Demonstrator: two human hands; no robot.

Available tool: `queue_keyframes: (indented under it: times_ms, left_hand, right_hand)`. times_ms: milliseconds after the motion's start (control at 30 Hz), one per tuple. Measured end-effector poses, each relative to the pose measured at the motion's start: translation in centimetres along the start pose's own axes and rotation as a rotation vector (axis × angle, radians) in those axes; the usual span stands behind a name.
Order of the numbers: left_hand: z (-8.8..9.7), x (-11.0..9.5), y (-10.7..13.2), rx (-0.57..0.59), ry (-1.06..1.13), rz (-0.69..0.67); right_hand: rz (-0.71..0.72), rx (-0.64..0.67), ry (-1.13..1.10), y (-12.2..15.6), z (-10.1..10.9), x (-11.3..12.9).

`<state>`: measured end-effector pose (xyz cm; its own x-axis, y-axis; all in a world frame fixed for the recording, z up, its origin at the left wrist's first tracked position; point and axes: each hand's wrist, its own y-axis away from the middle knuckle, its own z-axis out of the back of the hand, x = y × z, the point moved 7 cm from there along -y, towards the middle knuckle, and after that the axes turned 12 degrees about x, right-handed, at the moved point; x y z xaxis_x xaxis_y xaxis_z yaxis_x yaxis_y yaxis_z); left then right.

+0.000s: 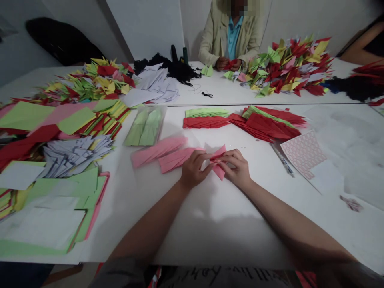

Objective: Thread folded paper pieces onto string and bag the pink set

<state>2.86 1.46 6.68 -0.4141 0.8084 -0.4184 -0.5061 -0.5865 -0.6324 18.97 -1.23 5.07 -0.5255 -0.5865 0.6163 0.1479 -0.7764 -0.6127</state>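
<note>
My left hand (193, 169) and my right hand (237, 168) meet over the white table (210, 216), both pinching a folded pink paper piece (219, 160). The fingers of each hand are closed on its folds. Just left of my hands lie two rows of folded pink paper strips (168, 154). A pink sheet corner sticks out below my right hand.
Stacks of red and green folded paper (255, 122) lie beyond my hands. A pink sticker sheet (303, 154) and a pen (282, 160) sit at the right. Coloured sheets and grey folded pieces (72, 154) fill the left. Another person (231, 36) folds paper across the table beside a colourful pile (288, 66).
</note>
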Motion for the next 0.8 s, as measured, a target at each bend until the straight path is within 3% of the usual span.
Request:
queue_keyframes:
  times_ms: [133,433,800]
  left_hand:
    - [0.1,-0.8,0.2,0.024,0.044,-0.095]
    - [-0.8,-0.3,0.2,0.12,0.068,-0.031]
    - [-1.4,-0.3,-0.3,0.154,0.165,-0.027]
  right_hand:
    - [0.064,0.056,0.041,0.1,-0.3,0.4]
    - [0.064,0.033,0.003,-0.1,0.2,1.7]
    - [-0.037,0.053,-0.082,-0.4,-0.1,0.9]
